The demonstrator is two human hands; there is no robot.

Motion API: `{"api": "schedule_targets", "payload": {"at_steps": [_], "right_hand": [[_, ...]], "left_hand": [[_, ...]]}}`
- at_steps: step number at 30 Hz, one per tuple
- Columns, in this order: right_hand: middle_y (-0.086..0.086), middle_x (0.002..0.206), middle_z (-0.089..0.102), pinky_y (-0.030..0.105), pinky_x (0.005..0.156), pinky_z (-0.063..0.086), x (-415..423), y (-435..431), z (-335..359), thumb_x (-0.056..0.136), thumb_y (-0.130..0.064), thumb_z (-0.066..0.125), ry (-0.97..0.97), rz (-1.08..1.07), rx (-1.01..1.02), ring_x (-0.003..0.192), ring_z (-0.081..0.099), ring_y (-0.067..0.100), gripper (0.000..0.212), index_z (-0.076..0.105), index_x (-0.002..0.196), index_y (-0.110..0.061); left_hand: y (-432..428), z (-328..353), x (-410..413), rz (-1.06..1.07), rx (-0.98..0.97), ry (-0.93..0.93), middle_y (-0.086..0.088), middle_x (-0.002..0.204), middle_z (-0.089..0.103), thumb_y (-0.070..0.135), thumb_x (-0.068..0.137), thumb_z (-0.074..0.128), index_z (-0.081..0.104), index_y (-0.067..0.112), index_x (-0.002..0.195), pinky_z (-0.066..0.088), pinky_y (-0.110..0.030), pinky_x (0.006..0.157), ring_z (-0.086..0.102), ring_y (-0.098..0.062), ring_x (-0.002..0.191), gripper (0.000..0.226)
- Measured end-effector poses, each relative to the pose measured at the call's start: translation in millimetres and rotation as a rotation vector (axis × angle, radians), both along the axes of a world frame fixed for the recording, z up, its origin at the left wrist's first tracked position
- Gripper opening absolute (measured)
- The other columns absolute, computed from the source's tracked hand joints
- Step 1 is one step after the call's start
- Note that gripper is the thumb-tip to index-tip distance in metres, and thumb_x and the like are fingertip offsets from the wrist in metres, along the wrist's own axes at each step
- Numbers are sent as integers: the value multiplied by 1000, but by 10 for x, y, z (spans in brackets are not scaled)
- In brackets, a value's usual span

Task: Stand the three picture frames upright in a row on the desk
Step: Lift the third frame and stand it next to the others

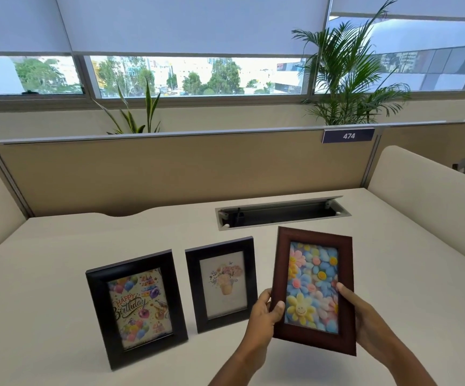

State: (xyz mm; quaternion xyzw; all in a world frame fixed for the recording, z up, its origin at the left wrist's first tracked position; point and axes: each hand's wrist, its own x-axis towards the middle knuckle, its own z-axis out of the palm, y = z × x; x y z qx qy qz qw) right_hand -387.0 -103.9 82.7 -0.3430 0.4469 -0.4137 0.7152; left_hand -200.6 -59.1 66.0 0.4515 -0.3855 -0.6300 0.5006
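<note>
Two black picture frames stand upright on the white desk point(58, 274). The birthday frame point(135, 307) with balloons is at the left. The flower-pot frame point(221, 282) stands just right of it. A brown frame point(313, 288) with colourful smiling flowers is held upright at the right end of the row, above the desk. My left hand point(263, 316) grips its left edge, thumb on the front. My right hand point(362, 319) grips its right edge. Whether its bottom touches the desk is hidden.
An open cable tray point(281, 213) is set into the desk behind the frames. A beige partition point(170, 168) with a "474" label point(348, 135) closes the back, cream side dividers flank the desk, and plants stand behind the partition.
</note>
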Motion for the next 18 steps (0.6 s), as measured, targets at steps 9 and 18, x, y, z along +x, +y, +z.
{"api": "schedule_targets", "payload": {"at_steps": [9,18], "right_hand": [[9,81,77,34,54,61,44,32,-156,38,-38,87,45,161,38,72,73,26,72,62,99,-10],[12,94,75,30,59,61,34,9,-172,72,-6,64,107,135,-116,83,72,28,38,57,109,-7]], "left_hand": [[24,-27,42,-9,3,-24,6,99,65,12,91,46,52,25,95,56,-18,65,69,-2,78,14],[-9,-114,71,11,-109,-168,4,103,64,10,91,46,52,24,100,56,-18,69,68,-5,85,17]]}}
